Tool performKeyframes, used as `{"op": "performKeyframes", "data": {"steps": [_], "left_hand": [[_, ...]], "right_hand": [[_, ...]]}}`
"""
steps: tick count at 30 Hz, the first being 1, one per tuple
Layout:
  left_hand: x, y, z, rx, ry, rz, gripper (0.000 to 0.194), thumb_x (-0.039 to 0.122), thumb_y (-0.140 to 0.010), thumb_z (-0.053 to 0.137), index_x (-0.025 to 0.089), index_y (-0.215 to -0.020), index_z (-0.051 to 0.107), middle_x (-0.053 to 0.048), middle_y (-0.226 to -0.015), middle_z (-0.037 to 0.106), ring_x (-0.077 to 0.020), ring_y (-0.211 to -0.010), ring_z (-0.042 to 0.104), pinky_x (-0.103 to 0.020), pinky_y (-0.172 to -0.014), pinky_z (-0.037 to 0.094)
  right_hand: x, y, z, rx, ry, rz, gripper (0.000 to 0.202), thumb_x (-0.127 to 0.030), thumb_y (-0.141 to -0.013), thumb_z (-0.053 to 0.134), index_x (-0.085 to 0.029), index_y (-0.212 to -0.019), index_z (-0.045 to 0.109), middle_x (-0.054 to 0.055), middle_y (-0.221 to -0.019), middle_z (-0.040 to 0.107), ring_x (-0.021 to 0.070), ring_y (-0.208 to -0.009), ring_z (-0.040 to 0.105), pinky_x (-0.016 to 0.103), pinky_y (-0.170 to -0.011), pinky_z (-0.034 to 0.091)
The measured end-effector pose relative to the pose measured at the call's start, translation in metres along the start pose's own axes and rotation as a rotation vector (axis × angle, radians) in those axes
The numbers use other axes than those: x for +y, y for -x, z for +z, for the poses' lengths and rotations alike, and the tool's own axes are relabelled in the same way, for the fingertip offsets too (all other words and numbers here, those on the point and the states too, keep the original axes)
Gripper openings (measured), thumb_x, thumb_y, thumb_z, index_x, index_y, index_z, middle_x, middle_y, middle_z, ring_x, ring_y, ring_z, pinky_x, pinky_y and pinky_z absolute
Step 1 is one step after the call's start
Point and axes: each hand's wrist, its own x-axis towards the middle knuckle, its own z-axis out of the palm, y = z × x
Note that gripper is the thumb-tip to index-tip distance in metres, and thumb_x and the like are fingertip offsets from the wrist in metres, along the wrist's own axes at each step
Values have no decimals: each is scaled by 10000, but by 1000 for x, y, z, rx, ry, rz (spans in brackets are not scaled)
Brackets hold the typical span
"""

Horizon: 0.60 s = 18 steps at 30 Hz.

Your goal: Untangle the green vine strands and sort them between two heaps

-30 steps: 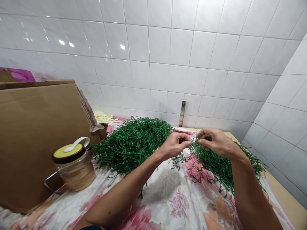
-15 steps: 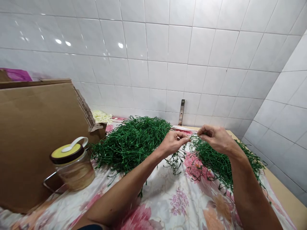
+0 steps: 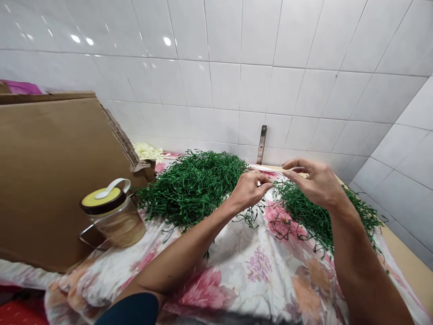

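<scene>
My left hand (image 3: 252, 187) is above the gap between two heaps of green stems, thumb and forefinger pinched on what looks like a thin green stem, mostly hidden by the fingers. Facing it, my right hand (image 3: 313, 180) has its thumb and fingers apart, slightly blurred, with nothing visible between them. The larger heap of green stems (image 3: 196, 189), thin and wiry with small knobby tips, lies left of my left hand. Beneath my right hand and forearm spreads the smaller heap of green stems (image 3: 301, 212). A few loose stems lie between the heaps.
Everything rests on a floral cloth (image 3: 233, 253). On the left stands a clear jar (image 3: 122, 228) with a yellow-and-brown lid, beside a large cardboard box (image 3: 57, 180). Pale yellow pieces (image 3: 149, 152) lie behind. A metal strip (image 3: 261, 144) stands against the tiled wall (image 3: 223, 85).
My right hand has opened its pinch and lifted slightly away from my left fingertips. My left hand stays pinched in about the same spot. The view has tilted down a little.
</scene>
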Motion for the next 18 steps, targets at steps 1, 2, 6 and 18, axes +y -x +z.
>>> {"op": "performKeyframes", "data": {"steps": [1, 2, 6, 18], "left_hand": [[0, 0, 0, -7, -3, 12, 106, 225, -886, 696, 182, -872, 792, -61, -938, 740, -165, -839, 653, -321, -792, 501], [1, 0, 1, -12, -9, 27, 107, 218, -890, 692, 185, -885, 794, -60, -938, 736, -163, -837, 649, -322, -795, 503], [1, -1, 1, -12, -44, 61, 118, 195, -898, 673, 185, -873, 788, -55, -913, 727, -165, -840, 640, -323, -799, 500], [-35, 45, 22, -188, 19, -57, 189, 274, -922, 631, 159, -847, 761, -38, -833, 732, -142, -731, 608, -266, -676, 422]], "right_hand": [[-2, 0, 4, -42, 12, -18, 193, -377, -934, 660, -225, -1014, 749, 65, -1032, 776, 244, -908, 723, 393, -804, 552], [-3, -1, 8, -88, 29, -37, 166, -344, -929, 668, -225, -1016, 746, 59, -1036, 776, 239, -918, 719, 392, -825, 543], [3, -4, 24, -276, 48, -87, 162, -252, -907, 678, -228, -1057, 735, 55, -1070, 769, 224, -956, 694, 361, -837, 512], [50, 39, 65, -437, -148, 88, 212, -368, -934, 632, -204, -910, 764, 8, -739, 705, 140, -651, 580, 267, -610, 402]]}}
